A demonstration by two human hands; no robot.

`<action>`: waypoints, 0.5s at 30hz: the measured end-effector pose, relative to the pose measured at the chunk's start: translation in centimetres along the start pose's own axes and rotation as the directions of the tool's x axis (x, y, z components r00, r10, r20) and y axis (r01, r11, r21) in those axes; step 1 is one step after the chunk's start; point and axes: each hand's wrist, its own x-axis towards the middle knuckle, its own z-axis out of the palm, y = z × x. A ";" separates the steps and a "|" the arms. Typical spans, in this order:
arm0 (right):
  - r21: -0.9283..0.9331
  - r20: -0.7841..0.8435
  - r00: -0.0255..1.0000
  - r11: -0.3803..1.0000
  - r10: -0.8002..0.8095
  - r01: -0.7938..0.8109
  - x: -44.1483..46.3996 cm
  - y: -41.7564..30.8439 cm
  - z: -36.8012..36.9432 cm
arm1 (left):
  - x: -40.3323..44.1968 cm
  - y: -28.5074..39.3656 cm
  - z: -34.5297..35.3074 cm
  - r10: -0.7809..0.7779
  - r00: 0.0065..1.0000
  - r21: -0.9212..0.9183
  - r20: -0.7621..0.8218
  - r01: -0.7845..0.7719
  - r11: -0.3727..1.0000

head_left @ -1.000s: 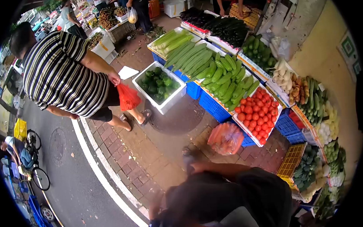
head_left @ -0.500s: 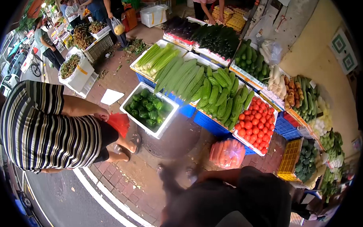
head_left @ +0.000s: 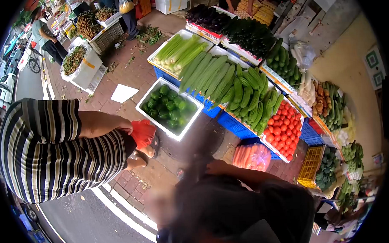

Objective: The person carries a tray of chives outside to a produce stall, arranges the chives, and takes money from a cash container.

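My right arm bends inward across my dark shirt [head_left: 249, 205], and my right hand [head_left: 215, 167] is in front of my body. Its fingers are smeared, so I cannot make out whether it holds anything. Nearest to it lies a clear bag of carrots [head_left: 251, 157] on the ground. On my left side a blurred shape [head_left: 161, 204] may be part of my left arm; no fingers show there. Ahead stands a white foam box [head_left: 180, 136] of green peppers [head_left: 166, 106]. Tomatoes [head_left: 282, 131] fill a tray to the right.
A person in a striped shirt [head_left: 63, 160] stands at left, holding a red bag [head_left: 142, 132]. Blue crates [head_left: 235, 127] carry celery [head_left: 181, 53], loofahs [head_left: 208, 76] and other green vegetables. A yellow crate [head_left: 308, 167] stands at right. A white sheet [head_left: 124, 93] lies on the pavement.
The view has shifted, and the stall sits further right in it. My right forearm shows more, with the hand higher. The striped-shirt person appears closer to the pepper box.
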 end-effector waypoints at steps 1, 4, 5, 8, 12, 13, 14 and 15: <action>0.026 -0.057 0.996 0.997 -0.065 0.066 0.4 0.2 -0.3 | 0.2 0.9 -1.6 -0.210 0.978 -0.344 0.012 0.201 0.917; 0.137 0.058 0.941 0.937 -0.333 0.323 4.0 0.7 -3.0 | 2.4 5.0 -5.3 -0.381 0.921 -0.760 0.080 0.304 0.574; 0.178 0.104 0.921 0.918 -0.376 0.355 5.0 0.7 -4.2 | 3.4 5.3 -5.4 -0.167 0.985 -0.625 -0.046 0.102 0.774; 0.280 0.227 0.907 0.916 -0.354 0.287 6.5 -0.9 -7.5 | 3.6 5.9 -6.4 0.363 0.921 -0.104 -0.142 -0.378 0.920; 0.139 0.366 0.885 0.957 -0.288 0.254 10.6 5.8 -2.1 | 5.4 9.2 -4.0 0.095 0.989 -0.196 -0.112 -0.115 0.974; 0.117 0.440 0.855 0.961 -0.275 0.249 10.8 5.3 -3.3 | 6.4 9.8 -3.8 0.063 0.992 -0.201 -0.112 -0.085 0.976; 0.093 0.507 0.823 0.965 -0.257 0.244 11.3 5.2 -5.1 | 7.3 10.6 -3.5 0.053 0.991 -0.184 -0.122 -0.075 0.980; 0.065 0.567 0.790 0.969 -0.233 0.239 11.2 4.5 -7.5 | 8.2 11.2 -3.6 0.057 0.988 -0.153 -0.146 -0.080 0.985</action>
